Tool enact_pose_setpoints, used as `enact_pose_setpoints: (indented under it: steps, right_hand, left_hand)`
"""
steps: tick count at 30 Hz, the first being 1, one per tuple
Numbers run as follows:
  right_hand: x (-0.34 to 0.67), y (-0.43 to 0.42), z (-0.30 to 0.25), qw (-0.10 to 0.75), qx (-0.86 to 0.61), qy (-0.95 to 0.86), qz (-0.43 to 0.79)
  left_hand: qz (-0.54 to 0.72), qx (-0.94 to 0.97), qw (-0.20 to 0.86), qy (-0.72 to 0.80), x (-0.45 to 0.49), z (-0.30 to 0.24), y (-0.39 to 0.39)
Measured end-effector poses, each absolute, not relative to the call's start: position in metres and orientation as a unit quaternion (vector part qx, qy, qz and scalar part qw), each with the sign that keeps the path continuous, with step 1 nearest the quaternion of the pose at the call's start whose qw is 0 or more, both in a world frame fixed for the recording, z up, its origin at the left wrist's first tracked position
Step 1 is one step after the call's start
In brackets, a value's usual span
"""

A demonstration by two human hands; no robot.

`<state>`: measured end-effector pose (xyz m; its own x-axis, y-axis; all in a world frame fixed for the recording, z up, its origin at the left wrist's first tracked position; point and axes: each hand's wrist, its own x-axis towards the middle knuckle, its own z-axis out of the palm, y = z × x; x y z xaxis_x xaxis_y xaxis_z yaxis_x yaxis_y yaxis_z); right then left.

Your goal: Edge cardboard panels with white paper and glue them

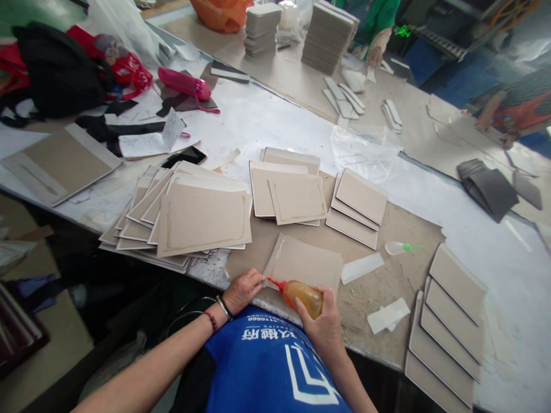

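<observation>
The right hand [322,321] clamps its fingers on a bottle [303,295], red tip [274,281] by the near left corner of a card [303,261] on the bench [253,123]. The left hand [242,293] is beside it; whether its fingers pinch, I cannot tell. Over-squeezing could flood the edge.

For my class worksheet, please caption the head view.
Right hand holds an amber bottle, its red nozzle at the corner of a beige board, beside the left hand.

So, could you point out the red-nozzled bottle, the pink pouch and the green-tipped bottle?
Red-nozzled bottle [305,297], head view: middle of its amber body.
Pink pouch [181,84], head view: middle of its body.
Green-tipped bottle [394,248], head view: its pale, rounded body.
</observation>
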<state>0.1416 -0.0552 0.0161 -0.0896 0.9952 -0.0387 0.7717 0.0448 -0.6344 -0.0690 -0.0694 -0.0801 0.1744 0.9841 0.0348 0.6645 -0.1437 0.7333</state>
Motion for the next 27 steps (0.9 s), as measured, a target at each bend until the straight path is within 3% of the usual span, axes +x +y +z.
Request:
enact_pose_setpoints:
  steps: [27]
  right_hand:
    - [0.208,-0.089,0.03,0.216,-0.735,-0.619,0.173]
  left_hand:
    - [0.267,0.721,0.265,0.582,-0.07,-0.08,-0.069]
